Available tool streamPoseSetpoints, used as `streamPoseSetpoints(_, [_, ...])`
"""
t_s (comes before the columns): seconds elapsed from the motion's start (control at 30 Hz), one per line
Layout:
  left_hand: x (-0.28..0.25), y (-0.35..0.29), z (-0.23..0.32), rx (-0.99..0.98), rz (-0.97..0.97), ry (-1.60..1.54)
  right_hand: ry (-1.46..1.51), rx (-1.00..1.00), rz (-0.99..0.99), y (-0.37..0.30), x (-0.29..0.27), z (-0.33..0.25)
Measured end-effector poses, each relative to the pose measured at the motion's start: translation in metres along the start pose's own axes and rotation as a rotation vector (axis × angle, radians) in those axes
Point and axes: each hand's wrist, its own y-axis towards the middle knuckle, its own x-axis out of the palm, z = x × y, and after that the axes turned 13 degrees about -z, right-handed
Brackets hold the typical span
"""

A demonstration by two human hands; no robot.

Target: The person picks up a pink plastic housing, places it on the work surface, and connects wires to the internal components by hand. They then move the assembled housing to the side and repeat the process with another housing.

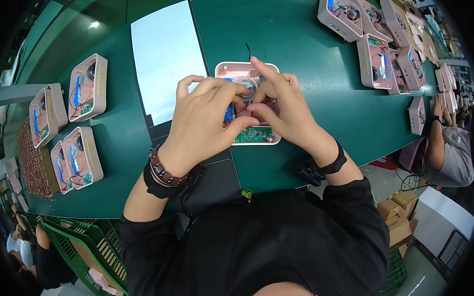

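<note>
Green surface (306, 34) fills most of my remote feed, far edge bowing across the top, front edge just ahead of the wearer's black shirt (257, 242). Near ctr I've got an open-topped pink case (233, 69), far rim & lower R corner showing. L hand (201, 110) reaches over its L wall, fingers curled, thumb & fingertips inside; R hand (287, 106) comes over the R wall, thumb near the L thumb, index stretched toward the far rim. Can't tell what, if anything, either one pinches; the fingers block it. Thin black wire (248, 50) stands just beyond the R index tip, contact unclear. Btwn & around the fingers I make out a blue battery (228, 114) toward the L wall & a green circuit board (255, 134) by the near wall.

Edge check: white sheet (165, 61) w/ a dark mat (217, 175) at its near end lies L of the case, close to the L hand, so that's my tighter side. More room R: pink shells (342, 31) stand bunched near the surface's R edge, well apart from the hands. Far L, similar open shells (101, 90), also well apart. Off the surface: green crate (78, 239) lower L, cardboard boxes (396, 218) lower R, co-worker (454, 154) in grey far R.
</note>
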Motion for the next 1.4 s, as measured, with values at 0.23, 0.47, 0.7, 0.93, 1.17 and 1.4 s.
streamPoseSetpoints(0.23, [0.009,-0.012,-0.002,-0.062,-0.011,-0.007,-0.104,0.057,-0.031,-0.008,-0.004,-0.008])
streamPoseSetpoints(0.47, [0.012,-0.011,-0.001,-0.073,0.009,0.014,-0.159,0.061,-0.059,-0.013,-0.005,-0.006])
streamPoseSetpoints(0.7, [0.015,-0.012,-0.003,-0.054,0.037,0.001,-0.009,-0.058,0.160,-0.004,-0.018,-0.012])
streamPoseSetpoints(0.93, [0.018,-0.012,-0.004,-0.073,0.070,-0.066,0.238,0.169,-0.051,0.003,-0.015,-0.021])
streamPoseSetpoints(1.17, [0.018,-0.011,-0.006,-0.067,0.082,-0.074,0.258,0.208,0.013,0.001,-0.005,-0.017])
streamPoseSetpoints(1.4, [0.017,-0.012,-0.003,-0.096,0.066,-0.087,-0.084,0.059,0.051,-0.005,-0.001,-0.016])
